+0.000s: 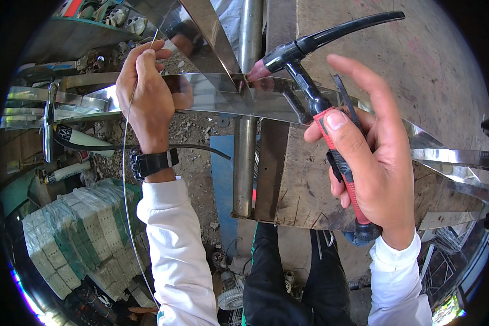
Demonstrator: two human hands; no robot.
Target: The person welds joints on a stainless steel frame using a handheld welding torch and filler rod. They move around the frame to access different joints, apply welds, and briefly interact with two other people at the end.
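Observation:
My left hand pinches a thin filler rod between thumb and fingers. The rod's short end points up past the fingertips, and its long end curves down beside my forearm. In my right hand is a TIG welding torch, its red grip under my thumb and the index finger stretched away from it. The torch's pink nozzle sits at the joint where an upright shiny metal strip meets a crosswise polished strip. Whether the nozzle touches the metal, I cannot tell.
A round metal pipe runs under the crosswise strip, beside a wooden worktop. More shiny strips extend to the right. Plastic-wrapped stacks stand at lower left. A black cable passes behind my left wrist.

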